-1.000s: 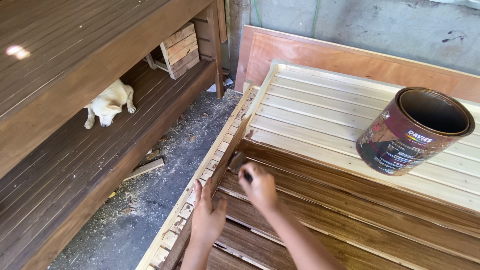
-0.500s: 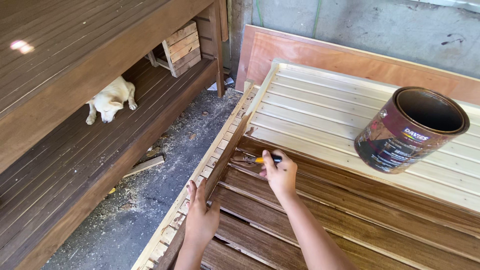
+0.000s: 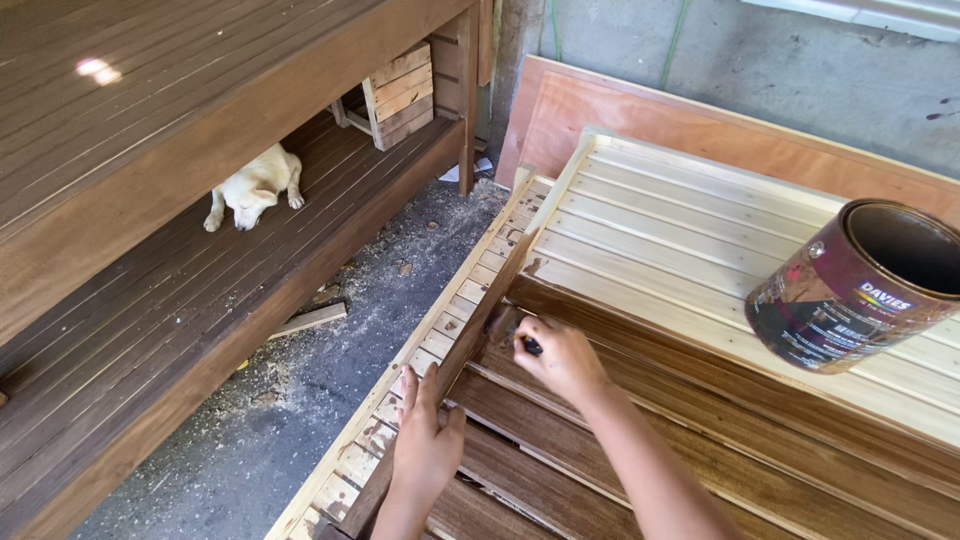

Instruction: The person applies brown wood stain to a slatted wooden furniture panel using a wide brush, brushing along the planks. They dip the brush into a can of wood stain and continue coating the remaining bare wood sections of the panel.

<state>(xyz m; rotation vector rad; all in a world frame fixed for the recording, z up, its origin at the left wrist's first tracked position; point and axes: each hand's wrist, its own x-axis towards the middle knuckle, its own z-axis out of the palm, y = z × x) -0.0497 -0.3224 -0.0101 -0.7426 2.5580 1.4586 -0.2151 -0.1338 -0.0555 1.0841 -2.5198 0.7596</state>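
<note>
Against the stained slat's edge — brush point(image 3: 520, 338) pinched in right fingers point(image 3: 545, 352); left fingers point(image 3: 415, 395) loose on frame point(image 3: 470, 335).

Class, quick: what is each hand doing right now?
Left hand: open, fingers flat against the stained wooden rail.
Right hand: closed on a small dark-handled brush.
</note>
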